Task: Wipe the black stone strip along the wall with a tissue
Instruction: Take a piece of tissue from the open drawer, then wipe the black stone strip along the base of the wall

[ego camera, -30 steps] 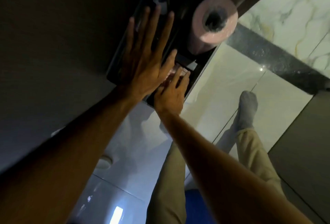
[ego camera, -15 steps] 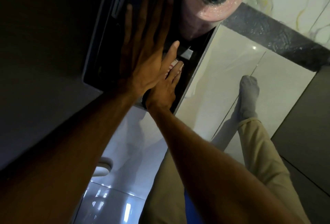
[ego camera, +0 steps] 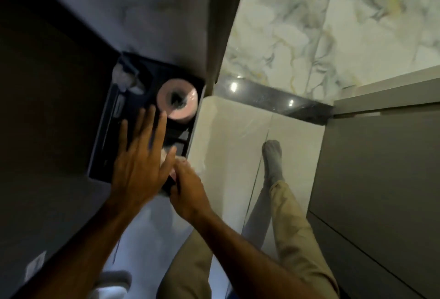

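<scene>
My left hand (ego camera: 140,160) lies flat with spread fingers on the black wall-mounted tissue holder (ego camera: 104,129). My right hand (ego camera: 188,186) is at the holder's lower edge, fingers closed on a pale tissue (ego camera: 166,156) coming out of it. A pink paper roll (ego camera: 177,100) sits in the holder above my hands. The black stone strip (ego camera: 273,101) runs along the foot of the marbled wall, to the right of the holder, with light spots reflected on it.
White glossy floor tiles (ego camera: 228,136) lie below the strip. My socked foot (ego camera: 272,158) and beige trouser legs stand on them. A grey cabinet or door (ego camera: 376,179) fills the right side. A dark wall panel (ego camera: 47,84) is at the left.
The view has pulled back and the holder now looks smaller. My right hand has drawn down out of the holder to its lower edge with the tissue. The left hand stays pressed on the holder.
</scene>
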